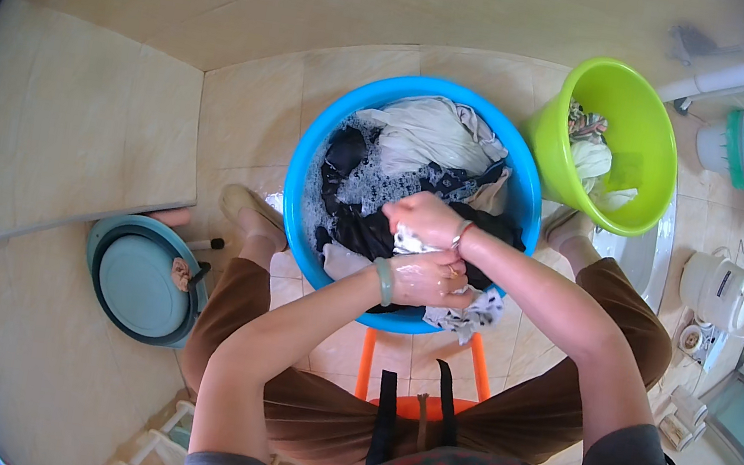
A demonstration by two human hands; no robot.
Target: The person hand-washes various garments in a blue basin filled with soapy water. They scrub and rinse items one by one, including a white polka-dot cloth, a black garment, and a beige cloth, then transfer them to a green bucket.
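Observation:
Over a round blue basin (307, 141) of soapy water and soaked laundry, both hands grip one wet white cloth with dark spots (467, 316). My left hand (430, 280), below a pale green bangle, is closed around it, and one end hangs over the basin's near rim. Farther up, my right hand (422, 220) is closed on the bunched part that shows between the two hands. Beneath them lie dark garments (361, 231) in the water. A white garment (425, 135) rests at the basin's far side among suds.
To the right of the basin, a lime green bucket (640, 147) holds some cloths. A folded grey-green tub (143, 285) leans by the left wall. Orange stool legs (366, 364) stand under the near rim. White containers (719, 294) line the right side.

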